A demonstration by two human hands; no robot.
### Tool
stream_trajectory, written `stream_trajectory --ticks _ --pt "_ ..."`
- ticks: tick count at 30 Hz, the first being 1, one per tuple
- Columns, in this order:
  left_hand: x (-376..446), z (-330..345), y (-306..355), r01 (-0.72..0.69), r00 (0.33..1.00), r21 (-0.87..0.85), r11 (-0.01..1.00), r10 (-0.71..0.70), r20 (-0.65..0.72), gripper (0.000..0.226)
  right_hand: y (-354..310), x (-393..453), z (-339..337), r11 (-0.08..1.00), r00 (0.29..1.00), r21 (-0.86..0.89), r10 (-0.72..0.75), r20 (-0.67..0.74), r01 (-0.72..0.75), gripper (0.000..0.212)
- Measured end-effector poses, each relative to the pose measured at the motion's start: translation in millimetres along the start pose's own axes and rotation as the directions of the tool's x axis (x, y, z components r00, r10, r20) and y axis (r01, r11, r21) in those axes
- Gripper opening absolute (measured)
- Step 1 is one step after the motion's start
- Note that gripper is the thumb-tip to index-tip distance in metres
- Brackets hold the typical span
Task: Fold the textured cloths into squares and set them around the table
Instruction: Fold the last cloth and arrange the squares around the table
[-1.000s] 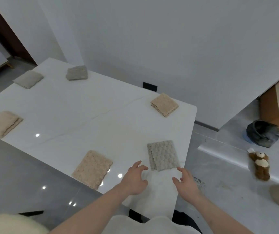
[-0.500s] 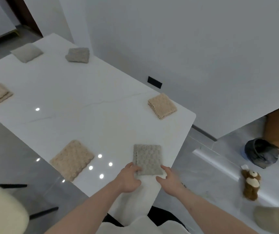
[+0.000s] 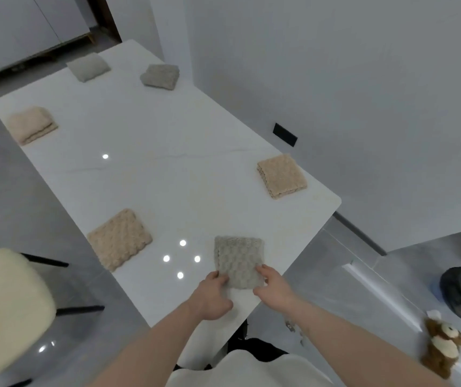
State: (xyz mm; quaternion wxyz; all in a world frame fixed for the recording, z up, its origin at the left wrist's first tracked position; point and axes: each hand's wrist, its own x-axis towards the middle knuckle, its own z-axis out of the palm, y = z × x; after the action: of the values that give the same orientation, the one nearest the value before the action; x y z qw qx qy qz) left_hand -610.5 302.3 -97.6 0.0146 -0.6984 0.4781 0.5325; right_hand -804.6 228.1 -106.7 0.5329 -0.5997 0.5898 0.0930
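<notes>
Both hands pinch the near corners of the folded grey bubble-textured cloth (image 3: 239,261) on the white worktop (image 3: 168,174): left hand (image 3: 212,293), right hand (image 3: 272,282). It looks soft, light and floppy; best held by the edges.

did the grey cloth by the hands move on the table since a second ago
Yes. The grey cloth has slid away from the table's right edge, toward the beige cloth, both hands touching it.

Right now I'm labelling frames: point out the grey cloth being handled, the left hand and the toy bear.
grey cloth (image 3: 239,261), head view, centre of folded top
left hand (image 3: 213,296), head view, back
toy bear (image 3: 444,346), head view, belly
</notes>
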Motion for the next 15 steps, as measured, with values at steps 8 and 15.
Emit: stream_trajectory --ticks 8,15 --pt "-3 20 12 -0.018 0.999 0.006 1.0 0.018 0.046 0.085 -10 12 -27 0.968 0.988 -0.218 -0.139 -0.061 0.122 0.068" --pt "2 6 5 -0.055 0.939 -0.049 0.997 0.035 -0.342 0.062 12 2 -22 0.974 0.978 -0.192 -0.151 -0.141 0.123 0.068"
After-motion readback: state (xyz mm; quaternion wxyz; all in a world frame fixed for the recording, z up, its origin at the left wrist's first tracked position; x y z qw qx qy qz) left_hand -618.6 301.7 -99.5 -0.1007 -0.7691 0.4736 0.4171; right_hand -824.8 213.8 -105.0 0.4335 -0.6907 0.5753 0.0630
